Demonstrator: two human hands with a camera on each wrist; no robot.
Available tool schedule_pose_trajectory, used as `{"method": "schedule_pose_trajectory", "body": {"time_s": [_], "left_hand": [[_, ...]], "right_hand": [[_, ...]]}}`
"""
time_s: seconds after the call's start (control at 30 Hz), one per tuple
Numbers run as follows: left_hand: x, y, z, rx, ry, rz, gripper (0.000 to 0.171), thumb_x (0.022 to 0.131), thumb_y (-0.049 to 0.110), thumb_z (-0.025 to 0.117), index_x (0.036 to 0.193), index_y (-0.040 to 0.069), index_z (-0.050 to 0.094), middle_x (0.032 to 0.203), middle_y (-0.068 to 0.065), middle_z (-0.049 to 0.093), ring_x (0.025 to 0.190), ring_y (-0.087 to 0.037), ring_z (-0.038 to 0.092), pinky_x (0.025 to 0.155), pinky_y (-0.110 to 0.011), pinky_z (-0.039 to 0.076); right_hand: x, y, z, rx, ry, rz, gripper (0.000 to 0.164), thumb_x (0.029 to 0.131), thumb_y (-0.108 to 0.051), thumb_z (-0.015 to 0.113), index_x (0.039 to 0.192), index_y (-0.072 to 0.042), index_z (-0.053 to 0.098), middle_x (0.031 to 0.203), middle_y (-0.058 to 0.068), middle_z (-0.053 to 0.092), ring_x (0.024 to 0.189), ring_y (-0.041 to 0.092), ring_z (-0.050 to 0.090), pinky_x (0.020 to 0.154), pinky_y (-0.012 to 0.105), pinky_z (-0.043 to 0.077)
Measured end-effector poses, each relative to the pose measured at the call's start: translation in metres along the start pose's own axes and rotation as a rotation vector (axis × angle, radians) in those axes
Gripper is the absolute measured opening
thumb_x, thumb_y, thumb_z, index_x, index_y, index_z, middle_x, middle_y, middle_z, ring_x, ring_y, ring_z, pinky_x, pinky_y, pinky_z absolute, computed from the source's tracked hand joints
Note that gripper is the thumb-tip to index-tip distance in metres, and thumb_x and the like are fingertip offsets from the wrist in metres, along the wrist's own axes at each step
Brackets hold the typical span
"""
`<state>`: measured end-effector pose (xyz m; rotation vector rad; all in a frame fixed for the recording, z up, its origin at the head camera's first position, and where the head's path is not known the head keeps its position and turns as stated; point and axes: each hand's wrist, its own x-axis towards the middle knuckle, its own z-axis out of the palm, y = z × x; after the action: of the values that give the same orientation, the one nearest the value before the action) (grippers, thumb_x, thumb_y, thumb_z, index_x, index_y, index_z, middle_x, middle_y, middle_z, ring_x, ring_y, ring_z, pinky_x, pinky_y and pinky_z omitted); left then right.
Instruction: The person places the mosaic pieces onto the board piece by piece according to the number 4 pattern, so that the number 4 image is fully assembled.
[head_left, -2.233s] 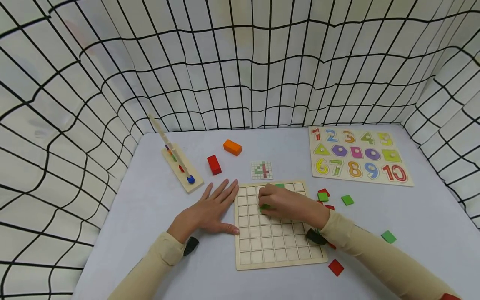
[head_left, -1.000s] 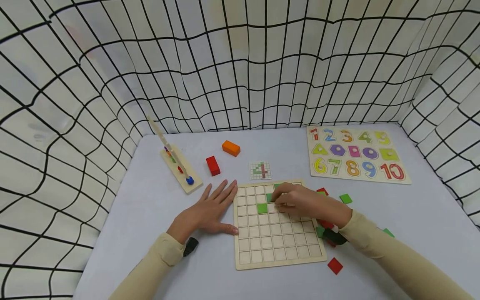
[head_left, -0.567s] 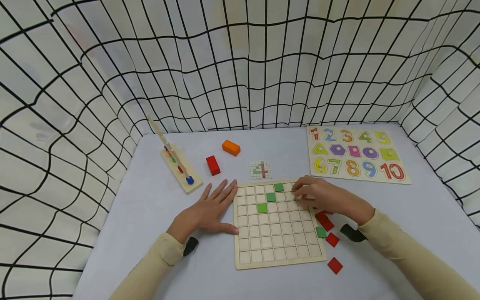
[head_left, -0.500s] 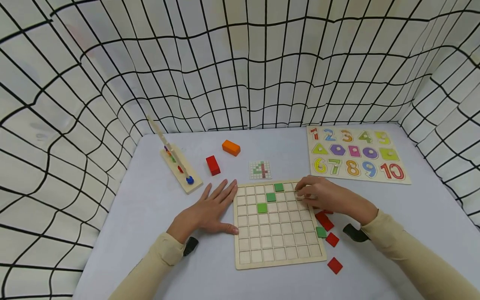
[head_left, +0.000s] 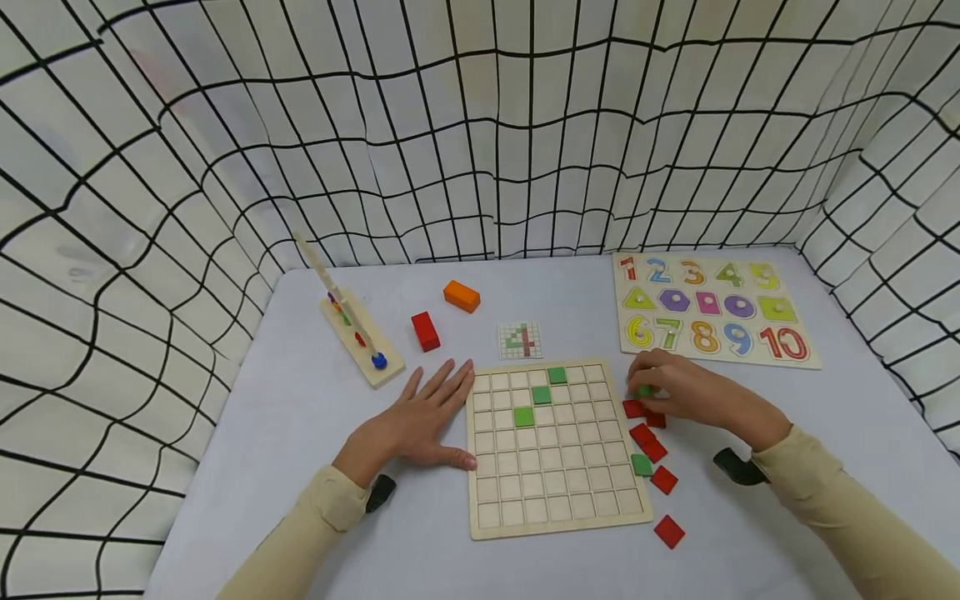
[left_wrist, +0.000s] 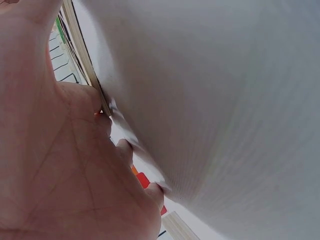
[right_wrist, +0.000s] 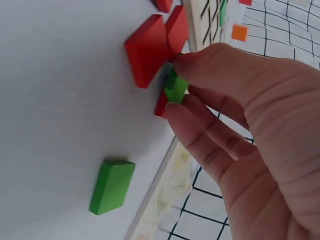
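My left hand (head_left: 420, 425) lies flat with fingers spread, its thumb and index fingertip at the left edge of the wooden grid board (head_left: 555, 483). Three green tiles sit in cells of the board's upper part, in a diagonal; the lowest is a lighter green tile (head_left: 523, 417). Beyond the board's upper right edge, my right hand (head_left: 678, 392) pinches another green tile (right_wrist: 176, 87) between thumb and fingers, just over some red tiles (right_wrist: 147, 50). A darker green tile (head_left: 642, 465) overlaps the board's right edge. Another green tile (right_wrist: 112, 187) lies loose in the right wrist view.
More red tiles (head_left: 669, 532) lie along the board's right side. Behind the board are a small pattern card (head_left: 520, 341), a red block (head_left: 425, 332) and an orange block (head_left: 461, 296). A wooden stand (head_left: 386, 371) is left, a number puzzle (head_left: 622, 321) back right, black netting behind.
The right hand left a light green tile and a darker green one in the board's cells, then moved right off the board and took hold of another green tile. The left hand stayed still.
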<state>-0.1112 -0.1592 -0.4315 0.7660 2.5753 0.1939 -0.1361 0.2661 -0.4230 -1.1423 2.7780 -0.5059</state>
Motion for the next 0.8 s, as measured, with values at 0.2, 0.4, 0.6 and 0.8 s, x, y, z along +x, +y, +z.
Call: {"method": "schedule_pose_trajectory", "body": {"time_s": [0.2,0.4,0.6,0.8], "left_hand": [[0.0,-0.001,0.001,-0.01,0.006,0.005,0.127,0.087,0.076,0.072,0.173,0.008,0.008,0.184,-0.007,0.0,0.171,-0.036,-0.002,0.134,-0.07,-0.002],[0.0,-0.001,0.002,0.001,0.002,-0.001,0.127,0.087,0.077,0.07,0.173,0.01,0.005,0.184,-0.005,-0.002,0.171,-0.035,-0.004,0.134,-0.069,-0.003],[0.001,-0.002,0.002,0.005,0.002,-0.002,0.128,0.086,0.078,0.07,0.173,0.01,0.006,0.184,-0.005,-0.002,0.171,-0.035,-0.004,0.134,-0.069,-0.003],[0.002,-0.003,0.004,0.01,0.004,-0.001,0.128,0.086,0.079,0.069,0.173,0.01,0.005,0.184,-0.005,-0.002,0.171,-0.035,-0.004,0.134,-0.069,-0.003]], "right_hand": [[-0.001,0.005,0.003,0.005,0.012,-0.017,0.019,0.085,0.001,0.086,0.096,-0.014,0.081,0.108,0.003,0.07,0.101,0.019,0.065,0.085,0.035,0.066],[0.001,0.003,0.003,-0.015,0.03,-0.049,0.019,0.085,0.0,0.087,0.095,-0.014,0.08,0.107,0.002,0.069,0.101,0.019,0.065,0.086,0.036,0.066],[0.007,-0.003,0.002,0.001,0.046,-0.077,0.02,0.086,0.002,0.086,0.095,-0.015,0.08,0.108,0.003,0.069,0.096,0.016,0.063,0.081,0.029,0.065],[0.018,-0.012,0.004,0.04,0.031,-0.088,0.015,0.088,-0.004,0.086,0.099,-0.013,0.081,0.112,0.005,0.069,0.099,0.018,0.064,0.081,0.03,0.065]]}}
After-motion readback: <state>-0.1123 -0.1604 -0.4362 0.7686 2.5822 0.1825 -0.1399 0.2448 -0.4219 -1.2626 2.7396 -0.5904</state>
